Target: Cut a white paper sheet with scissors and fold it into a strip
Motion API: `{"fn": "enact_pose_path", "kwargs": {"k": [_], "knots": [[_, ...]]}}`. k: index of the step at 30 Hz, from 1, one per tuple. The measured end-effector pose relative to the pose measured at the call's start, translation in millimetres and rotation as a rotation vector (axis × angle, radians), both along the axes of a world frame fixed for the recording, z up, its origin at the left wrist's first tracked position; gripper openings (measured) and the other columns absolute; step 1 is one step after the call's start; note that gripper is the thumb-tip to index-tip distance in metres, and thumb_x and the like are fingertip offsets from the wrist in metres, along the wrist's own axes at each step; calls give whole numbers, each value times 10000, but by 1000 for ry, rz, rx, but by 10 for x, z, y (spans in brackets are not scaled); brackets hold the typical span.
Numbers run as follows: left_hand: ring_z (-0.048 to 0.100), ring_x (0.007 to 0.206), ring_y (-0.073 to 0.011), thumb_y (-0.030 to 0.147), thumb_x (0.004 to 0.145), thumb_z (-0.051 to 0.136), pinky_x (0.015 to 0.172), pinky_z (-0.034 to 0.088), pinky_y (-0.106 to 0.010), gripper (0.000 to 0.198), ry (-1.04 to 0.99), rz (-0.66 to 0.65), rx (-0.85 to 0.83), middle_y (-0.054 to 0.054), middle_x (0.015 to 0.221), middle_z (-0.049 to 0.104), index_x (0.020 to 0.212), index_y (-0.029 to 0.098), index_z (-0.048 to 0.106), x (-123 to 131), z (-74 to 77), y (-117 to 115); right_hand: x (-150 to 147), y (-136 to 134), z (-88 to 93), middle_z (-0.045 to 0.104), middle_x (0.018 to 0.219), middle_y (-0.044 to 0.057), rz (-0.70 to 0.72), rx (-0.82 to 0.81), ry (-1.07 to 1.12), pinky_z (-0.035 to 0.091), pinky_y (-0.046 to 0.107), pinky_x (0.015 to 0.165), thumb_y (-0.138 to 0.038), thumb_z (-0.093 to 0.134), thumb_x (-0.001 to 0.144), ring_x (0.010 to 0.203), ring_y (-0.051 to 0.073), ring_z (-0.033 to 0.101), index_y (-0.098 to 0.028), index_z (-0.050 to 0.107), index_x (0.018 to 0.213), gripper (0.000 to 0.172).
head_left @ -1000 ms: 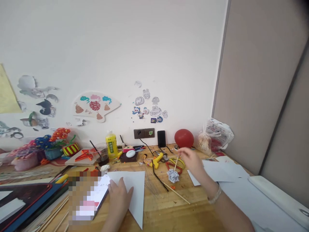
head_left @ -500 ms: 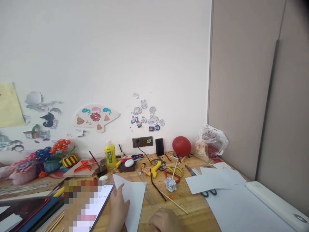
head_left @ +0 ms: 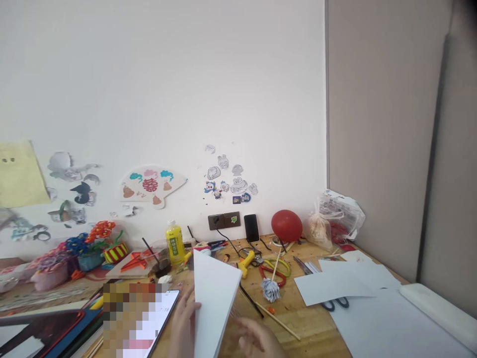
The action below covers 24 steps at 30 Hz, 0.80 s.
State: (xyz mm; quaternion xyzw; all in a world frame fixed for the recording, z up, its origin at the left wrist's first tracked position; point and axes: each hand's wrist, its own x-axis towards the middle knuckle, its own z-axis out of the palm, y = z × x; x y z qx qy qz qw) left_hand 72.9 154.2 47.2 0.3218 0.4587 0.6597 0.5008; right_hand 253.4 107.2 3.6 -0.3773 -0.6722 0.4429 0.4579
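Observation:
My left hand (head_left: 183,320) grips a sheet of white paper (head_left: 214,303) by its left side, thumb in front and the other fingers behind. The paper stands raised and tilted above the table, and a second layer shows along its right edge, as if folded. To the right of it is my right hand (head_left: 259,339), fingers apart and partly curled, holding nothing that I can see. Left of my left hand lies a lit phone (head_left: 164,311), partly blurred out. A crumpled paper ball on a stick (head_left: 271,290) lies beyond my right hand.
White sheets (head_left: 335,286) cover the right side, with scissors handles (head_left: 335,304) poking out beneath. At the back are a yellow bottle (head_left: 174,243), a cup of dark liquid (head_left: 161,261), a yellow glue gun (head_left: 246,263), a red balloon (head_left: 286,225) and a black phone (head_left: 251,228).
My left hand has lifted the paper off the table and turned it more upright. My right hand has uncurled somewhat beside it. The view has shifted slightly.

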Motion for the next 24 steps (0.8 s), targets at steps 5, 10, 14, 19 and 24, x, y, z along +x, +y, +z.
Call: {"fn": "enact_pose_path", "kwargs": {"k": [5,10,14,19,24], "knots": [[649,634,-213,180,560,625,529,456,-268,610,-80,-196,-15,4,743,700,1141,234,448,277,-8,-190,11,-171,268,636,792,90,82,18,136,462,285,568,-667,377,756,586,163,573,-129,625,961,627],[650,625,-217,197,569,632,526,459,-273,547,-66,-184,-43,-4,726,693,1089,218,463,345,-32,-230,48,-221,374,623,757,59,-66,-7,97,463,277,597,-548,445,788,648,173,553,-146,654,886,463],[656,678,-215,289,635,654,588,483,-290,464,-56,-175,-28,-16,779,692,1057,223,472,382,-8,-277,65,-229,420,657,871,63,-82,38,148,458,322,754,-453,513,786,807,210,578,-186,640,977,352],[663,713,-232,320,587,723,624,505,-313,491,-37,-217,29,-54,848,692,1014,196,515,472,70,-388,91,-229,385,629,1067,112,4,120,216,409,392,878,-443,469,823,1044,263,525,-178,570,1131,419],[664,739,-247,363,625,702,618,513,-318,392,-99,-248,-22,-65,827,701,948,184,568,458,131,-445,139,-195,346,673,927,102,-82,-26,178,423,410,836,-511,484,787,998,292,541,-149,639,1001,448]]}}
